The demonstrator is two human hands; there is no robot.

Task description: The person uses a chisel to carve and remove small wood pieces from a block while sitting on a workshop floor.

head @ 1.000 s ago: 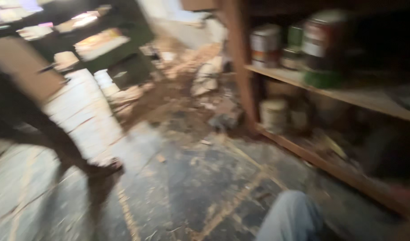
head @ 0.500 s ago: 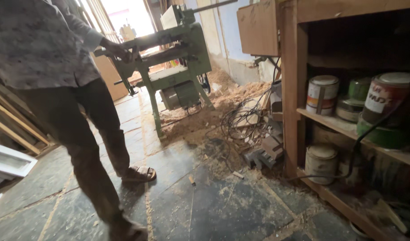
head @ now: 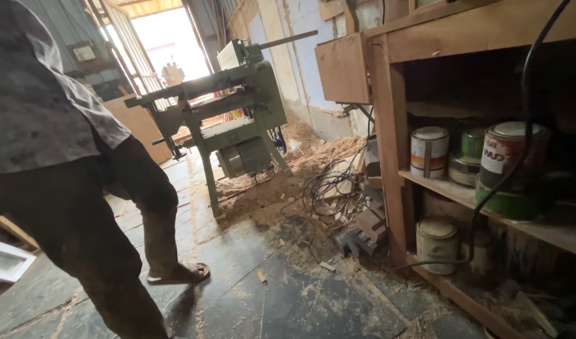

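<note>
Neither of my hands shows in the head view. Another person [head: 74, 188] in a grey patterned shirt and dark trousers strides across the left side, one sandalled foot [head: 178, 274] on the dark stone floor. Behind them stands a green woodworking machine [head: 234, 107] on metal legs. At the right is a wooden shelf unit [head: 388, 157]. Several paint cans stand on it, among them a white-and-red can [head: 429, 150] and a red can [head: 511, 150] on top of a green one.
Sawdust and shavings [head: 269, 188] are heaped under the machine and along the wall. Tangled cables [head: 329, 185] and wood offcuts [head: 363, 232] lie by the shelf post. A black cable [head: 533, 81] hangs across the shelf. A bright doorway [head: 169, 44] lies beyond. A white frame [head: 5, 260] lies low left.
The view has steadied from a blur and swung towards the shelf. The other person has stepped closer at the left, and the green machine now sits nearer the middle.
</note>
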